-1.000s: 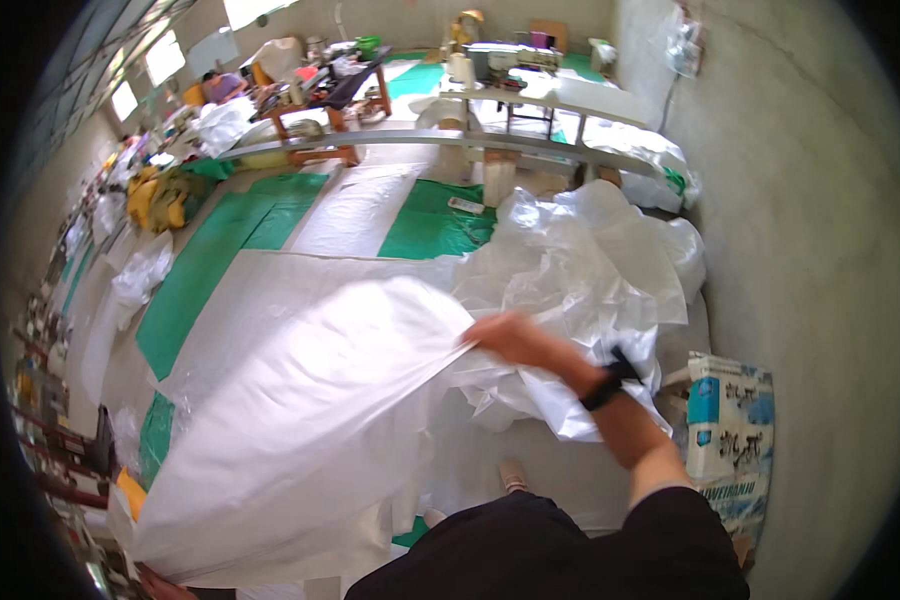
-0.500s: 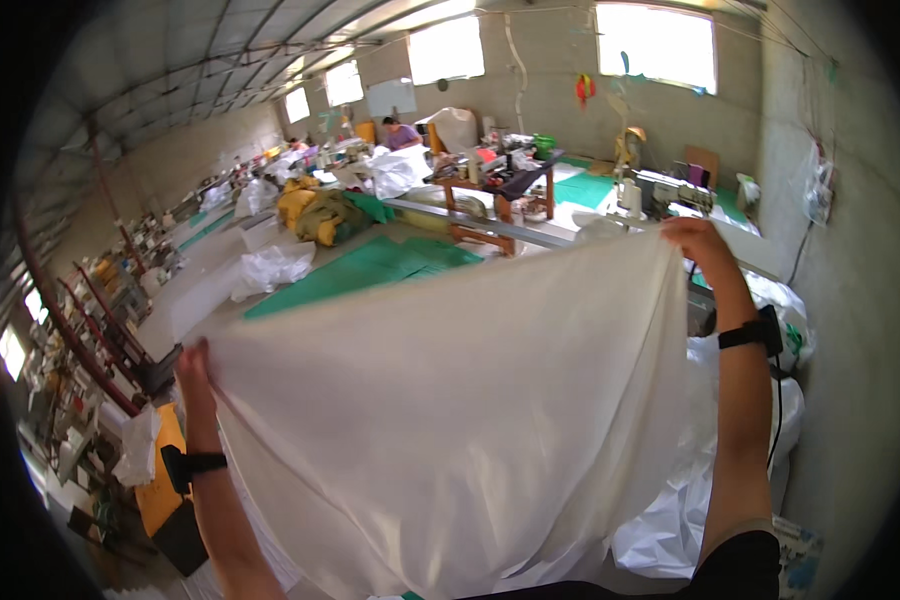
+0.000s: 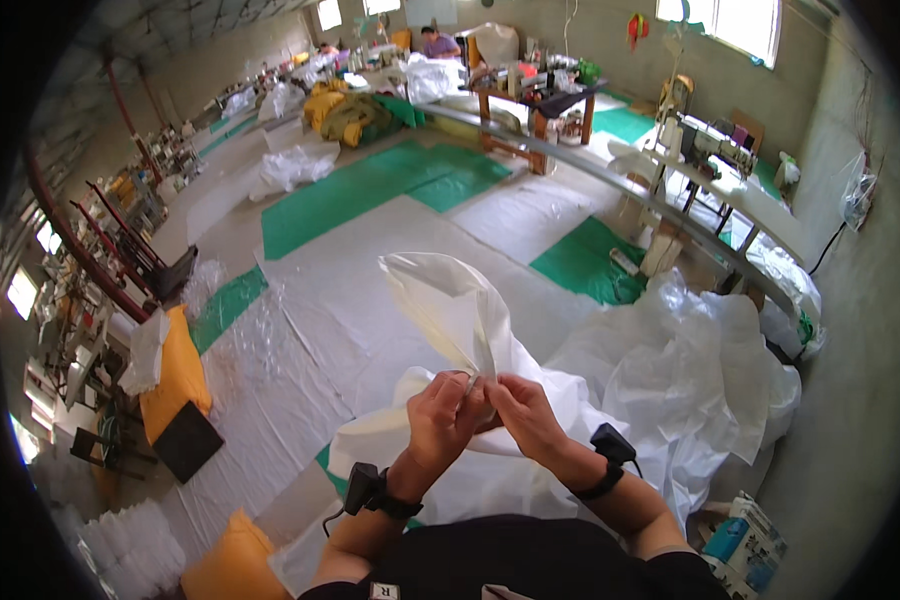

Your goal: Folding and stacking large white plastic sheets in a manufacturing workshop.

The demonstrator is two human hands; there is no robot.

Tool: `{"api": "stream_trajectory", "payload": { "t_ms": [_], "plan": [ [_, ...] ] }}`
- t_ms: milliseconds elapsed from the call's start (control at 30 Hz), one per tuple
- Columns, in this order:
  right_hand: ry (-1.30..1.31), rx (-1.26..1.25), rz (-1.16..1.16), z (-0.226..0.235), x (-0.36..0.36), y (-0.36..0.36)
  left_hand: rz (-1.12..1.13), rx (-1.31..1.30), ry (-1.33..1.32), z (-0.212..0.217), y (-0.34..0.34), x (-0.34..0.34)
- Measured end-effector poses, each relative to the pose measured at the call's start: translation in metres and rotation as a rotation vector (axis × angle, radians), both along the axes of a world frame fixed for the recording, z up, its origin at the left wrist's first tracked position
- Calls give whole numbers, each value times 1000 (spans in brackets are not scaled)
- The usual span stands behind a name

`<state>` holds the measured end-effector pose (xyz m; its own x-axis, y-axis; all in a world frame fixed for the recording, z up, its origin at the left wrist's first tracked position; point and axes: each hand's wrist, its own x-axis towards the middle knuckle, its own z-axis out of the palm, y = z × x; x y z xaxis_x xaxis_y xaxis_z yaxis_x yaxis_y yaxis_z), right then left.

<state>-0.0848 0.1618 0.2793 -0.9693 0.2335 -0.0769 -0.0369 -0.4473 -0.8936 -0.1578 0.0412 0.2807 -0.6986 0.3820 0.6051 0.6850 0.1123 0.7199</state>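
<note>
Close in front of my chest, a white fabric sheet (image 3: 450,292) is bunched up, with a fold of it standing above my hands and the rest draping over my forearms. My left hand (image 3: 440,418) pinches its gathered edge. Right beside it, my right hand (image 3: 527,415) grips the same edge, the fingertips of both hands almost touching. Black bands with small box-shaped devices circle both wrists. The lower part of the cloth is partly hidden behind my hands and arms.
Crumpled clear plastic sheeting (image 3: 680,370) heaps up at the right. Green sheets (image 3: 350,195) lie across the pale floor covering. Yellow packages (image 3: 175,370) stand at the left. A metal rail (image 3: 610,180) runs toward a sewing machine (image 3: 715,145). A person (image 3: 440,45) sits far back.
My hands came down and together from a wide spread. The white cloth, stretched broad before, is now gathered between them. My view tilted down, showing more floor.
</note>
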Motion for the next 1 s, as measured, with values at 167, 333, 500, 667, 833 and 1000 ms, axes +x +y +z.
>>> {"api": "stream_trajectory", "payload": {
  "t_ms": [167, 333, 500, 667, 833, 1000],
  "plan": [
    [-152, -111, 25, -24, 21, -10, 22, -112, 152, -28, -24, 22],
    [-239, -61, 26, -52, 39, -12, -154, -217, 238, -44, -31, 48],
    [-470, 263, 265, -49, 32, 5, -229, -509, 255, -57, -39, 55],
    [-234, 1760, -21, 20, -14, 16, -129, -478, 213, -93, -47, 64],
    [706, 2208, 157, -16, -97, -50, -252, -494, 206, -90, -39, 65],
    [686, 2519, 72, -88, -139, -95, -159, -506, 250, -98, -46, 82]
  ]
}}
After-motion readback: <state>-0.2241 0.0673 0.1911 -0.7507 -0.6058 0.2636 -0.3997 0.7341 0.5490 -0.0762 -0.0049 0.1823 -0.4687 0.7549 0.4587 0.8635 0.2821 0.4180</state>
